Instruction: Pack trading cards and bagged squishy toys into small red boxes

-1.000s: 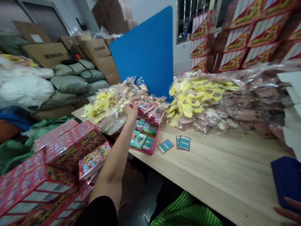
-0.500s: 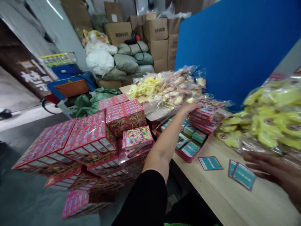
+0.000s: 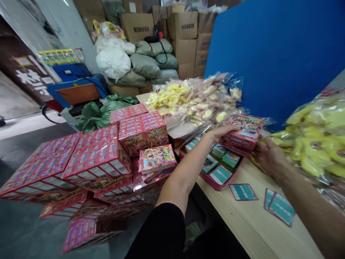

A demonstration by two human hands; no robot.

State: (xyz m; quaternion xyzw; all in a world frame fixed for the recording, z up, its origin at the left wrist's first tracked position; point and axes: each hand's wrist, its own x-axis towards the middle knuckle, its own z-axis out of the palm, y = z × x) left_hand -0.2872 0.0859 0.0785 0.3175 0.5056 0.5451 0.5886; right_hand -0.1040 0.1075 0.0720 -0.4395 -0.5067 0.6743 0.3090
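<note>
My left hand [image 3: 219, 132] reaches out over a pink tray [image 3: 212, 180] of teal card packs and presses against the left side of a small stack of red printed boxes [image 3: 244, 132]. My right hand [image 3: 265, 155] grips the right side of the same stack, its fingers partly blurred. The stack sits at the back of the tray, in front of the blue board [image 3: 272, 50]. Three teal cards [image 3: 242, 191] lie loose on the wooden table [image 3: 250, 230] near my right forearm.
Bags of yellow and pink plush toys [image 3: 196, 97] lie behind the tray, and more yellow ones [image 3: 318, 140] at right. A large pile of red boxes [image 3: 99, 154] stands left of the table. Cardboard cartons [image 3: 183, 28] and sacks [image 3: 145, 64] fill the back.
The view swung left and closer. My right hand came in from the table's lower right and took hold of the stack's right side. My left hand stayed at the stack.
</note>
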